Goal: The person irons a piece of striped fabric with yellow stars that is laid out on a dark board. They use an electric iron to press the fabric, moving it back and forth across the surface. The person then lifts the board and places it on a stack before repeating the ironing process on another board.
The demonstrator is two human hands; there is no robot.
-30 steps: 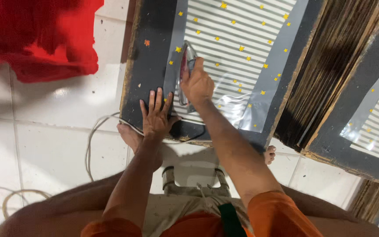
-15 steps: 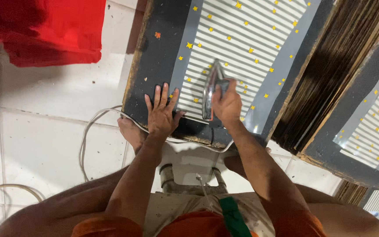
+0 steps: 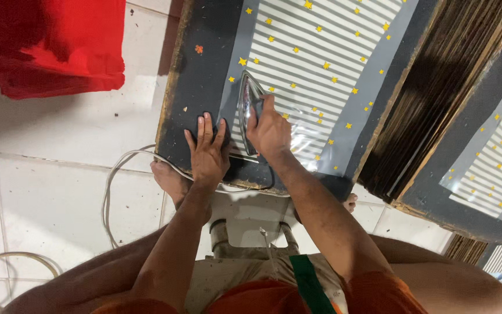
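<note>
My right hand (image 3: pixel 270 132) grips the handle of a metal clothes iron (image 3: pixel 247 104), which rests on a grey sheet with white stripes and small yellow stars (image 3: pixel 315 64). That sheet lies on a dark padded board (image 3: pixel 201 81). My left hand (image 3: pixel 207 152) presses flat, fingers spread, on the board's near left corner, just left of the iron. The iron's tip points away from me.
A white cable (image 3: pixel 117 192) loops from the board's near edge down over the white tiled floor (image 3: pixel 59 192). Red cloth (image 3: pixel 47 43) lies at the top left. A stack of brown boards (image 3: pixel 431 99) and another striped sheet (image 3: pixel 495 163) stand to the right. My bare feet (image 3: pixel 167 177) are under the board.
The iron and my right hand have slid left across the striped sheet, closer to my left hand. My left hand has stayed flat on the board's corner.
</note>
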